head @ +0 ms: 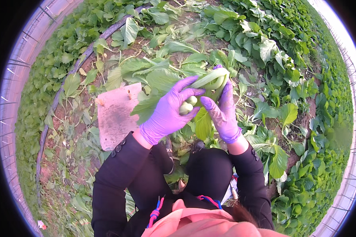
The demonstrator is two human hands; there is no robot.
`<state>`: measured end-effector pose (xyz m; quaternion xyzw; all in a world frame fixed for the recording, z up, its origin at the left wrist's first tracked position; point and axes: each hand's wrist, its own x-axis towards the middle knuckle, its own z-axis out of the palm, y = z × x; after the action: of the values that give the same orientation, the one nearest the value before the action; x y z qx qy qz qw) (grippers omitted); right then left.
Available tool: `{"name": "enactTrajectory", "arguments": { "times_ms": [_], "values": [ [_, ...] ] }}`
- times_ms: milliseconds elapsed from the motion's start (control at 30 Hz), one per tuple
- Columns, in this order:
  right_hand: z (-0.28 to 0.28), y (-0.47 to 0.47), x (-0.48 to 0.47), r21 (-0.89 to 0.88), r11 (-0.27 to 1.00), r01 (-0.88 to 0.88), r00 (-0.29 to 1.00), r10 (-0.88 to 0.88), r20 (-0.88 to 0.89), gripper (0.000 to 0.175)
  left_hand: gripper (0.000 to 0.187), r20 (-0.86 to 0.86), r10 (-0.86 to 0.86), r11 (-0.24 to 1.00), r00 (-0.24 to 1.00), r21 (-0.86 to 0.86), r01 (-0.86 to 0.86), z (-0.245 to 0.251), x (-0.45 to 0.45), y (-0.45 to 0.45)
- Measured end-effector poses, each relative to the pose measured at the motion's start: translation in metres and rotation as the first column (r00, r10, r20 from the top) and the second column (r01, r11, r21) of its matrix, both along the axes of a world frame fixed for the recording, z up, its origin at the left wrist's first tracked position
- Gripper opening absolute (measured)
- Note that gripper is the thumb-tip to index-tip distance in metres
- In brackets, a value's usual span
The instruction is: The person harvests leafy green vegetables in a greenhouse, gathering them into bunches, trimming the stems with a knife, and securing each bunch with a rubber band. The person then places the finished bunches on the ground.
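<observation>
My left hand (173,111), in a purple glove, is closed around a bunch of leafy greens (209,81). The pale, rounded stem ends (188,105) poke out between its thumb and fingers. Broad green leaves spread out to the left behind this hand. My right hand (224,111), gloved alike, is at the right side of the bunch, its fingers behind the bent pale stalks and its thumb apart from them. Whether those fingers grip the stalks is hidden. A yellow-green leaf (203,123) hangs down between both hands.
A pinkish flat board (118,118) with small peg-like pieces lies on the ground at left. Cut leaves litter the soil around it. A dark hose (55,100) curves along the left. Dense leafy plants (308,177) grow on both sides. A tool with a pale handle (234,194) lies beside my right thigh.
</observation>
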<state>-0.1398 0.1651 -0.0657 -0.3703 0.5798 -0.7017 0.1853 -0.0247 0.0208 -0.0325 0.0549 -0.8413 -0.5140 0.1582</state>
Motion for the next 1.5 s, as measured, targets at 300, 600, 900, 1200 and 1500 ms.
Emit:
{"name": "enactTrajectory", "arguments": {
  "times_ms": [300, 600, 900, 1200, 1500],
  "values": [
    [0.079, 0.009, -0.003, -0.031, 0.988, 0.152, 0.950, -0.155, -0.272, 0.066, 0.057, -0.223, 0.081, 0.889, 0.971, 0.457, 0.031, 0.033, 0.030, 0.003],
    [0.073, -0.003, 0.033, 0.095, 0.951, -0.296, 0.913, 0.310, -0.265, 0.068, 0.073, -0.372, -0.014, 0.808, 0.928, 0.543, 0.230, 0.048, 0.050, -0.002],
    [0.048, -0.012, 0.015, -0.012, 0.903, -0.430, 0.856, 0.404, -0.324, 0.078, 0.082, -0.483, 0.148, 0.987, 0.863, 0.014, -0.161, 0.046, 0.043, 0.002],
    [0.033, -0.018, 0.028, 0.013, 0.963, -0.268, 0.916, 0.259, -0.305, 0.116, 0.102, -0.373, 0.094, 0.904, 0.923, 0.421, 0.078, 0.032, 0.028, 0.007],
    [0.057, -0.030, 0.025, 0.393, 0.914, -0.095, 0.798, 0.307, -0.519, 0.118, 0.101, -0.251, 0.138, 0.902, 0.958, 0.432, -0.018, 0.024, 0.020, -0.002]
  ]
}}
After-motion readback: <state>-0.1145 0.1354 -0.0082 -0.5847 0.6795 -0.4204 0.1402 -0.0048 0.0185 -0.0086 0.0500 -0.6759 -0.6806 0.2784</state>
